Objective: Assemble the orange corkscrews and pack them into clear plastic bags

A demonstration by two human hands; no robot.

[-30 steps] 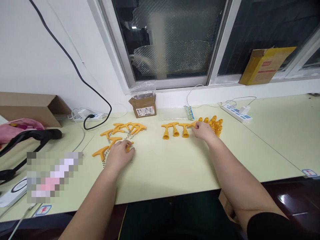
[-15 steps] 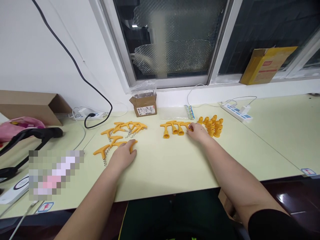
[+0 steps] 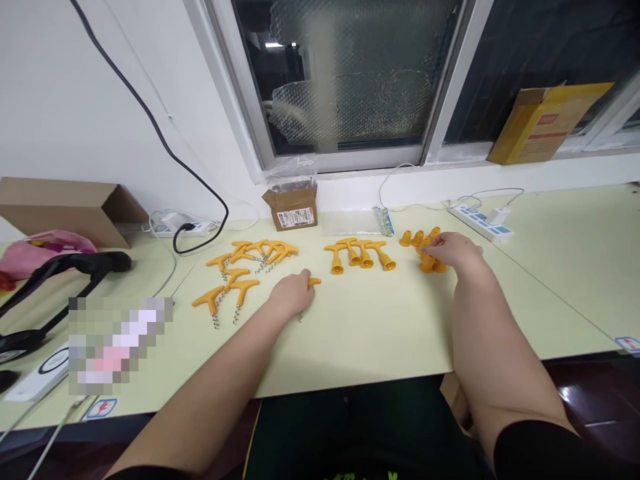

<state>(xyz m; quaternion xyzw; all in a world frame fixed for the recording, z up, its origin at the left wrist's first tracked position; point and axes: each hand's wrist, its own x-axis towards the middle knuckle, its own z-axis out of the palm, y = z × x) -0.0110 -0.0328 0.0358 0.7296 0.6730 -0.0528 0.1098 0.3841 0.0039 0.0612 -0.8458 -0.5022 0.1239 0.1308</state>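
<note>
A yellow corkscrew (image 3: pixel 314 281) is held in the left hand (image 3: pixel 291 293) over the middle of the table (image 3: pixel 370 333). The left hand is curled closed around the handle; one end of the handle is left showing past the fingers, and the tip of the metal spiral is seen below them. The right hand (image 3: pixel 457 255) is placed at a cluster of yellow caps (image 3: pixel 427 264), with its fingers bent and partly drawn together; whether a cap is gripped cannot be told. Part of the cluster is hidden by that hand.

Between the hands, slightly farther back, four capped corkscrews (image 3: pixel 384 257) are laid in a row, with their handles toward the window (image 3: pixel 360 100) and the open ends of their caps turned toward the person. To the left of the left hand, bare corkscrews (image 3: pixel 245 285) are spread in a loose group, some overlapped, with their spirals exposed.

Behind the row, a clear bag (image 3: pixel 350 224) is laid flat beside a small labelled box (image 3: pixel 295 207). A power strip (image 3: pixel 480 223) is set at the back right, beyond the caps. A black cable (image 3: pixel 227 212) is looped at the back left. A yellow carton (image 3: pixel 543 127) is leaned against the window frame.
</note>
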